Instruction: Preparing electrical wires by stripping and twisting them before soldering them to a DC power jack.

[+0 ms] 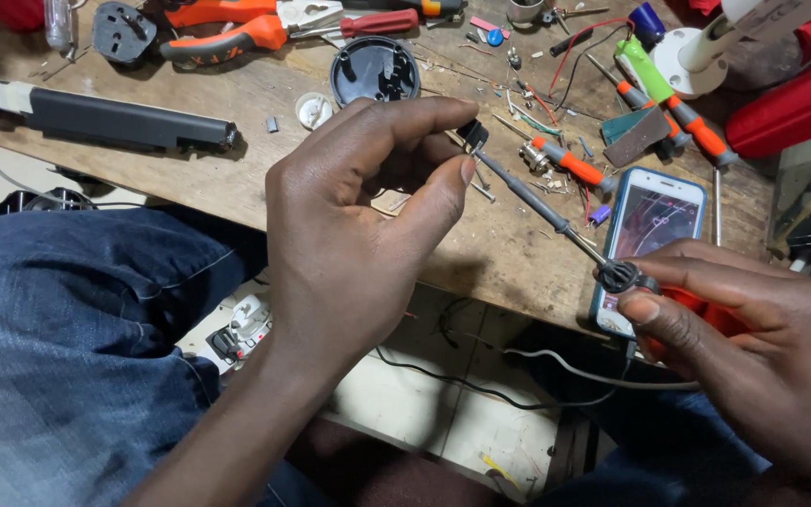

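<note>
While a small black component [472,137] is pinched between the thumb and forefinger of the left hand [354,235], a screwdriver [556,221] is gripped in the right hand [753,347], whose fingers are closed around its orange-red handle. The screwdriver's long axis runs diagonally: its tip points toward ten o'clock and meets the component, while the handle lies toward four o'clock, its black collar just at the right thumb. The component is held above the wooden surface [255,178], near the middle of the view, with the left fingers clamped on it.

At twelve o'clock from the component a round black cap [374,69] is seen lying open side up, and just beside it at nine o'clock a small white disc [313,109]. Orange-handled pliers [237,33] lie at eleven o'clock near the far edge. A long black bar [105,120] is laid at nine o'clock. A phone in a blue case [654,221] rests at three o'clock, just beyond the right hand, with further orange-handled screwdrivers [678,117] at two o'clock. Blue denim [68,357] fills the seven o'clock corner.
</note>
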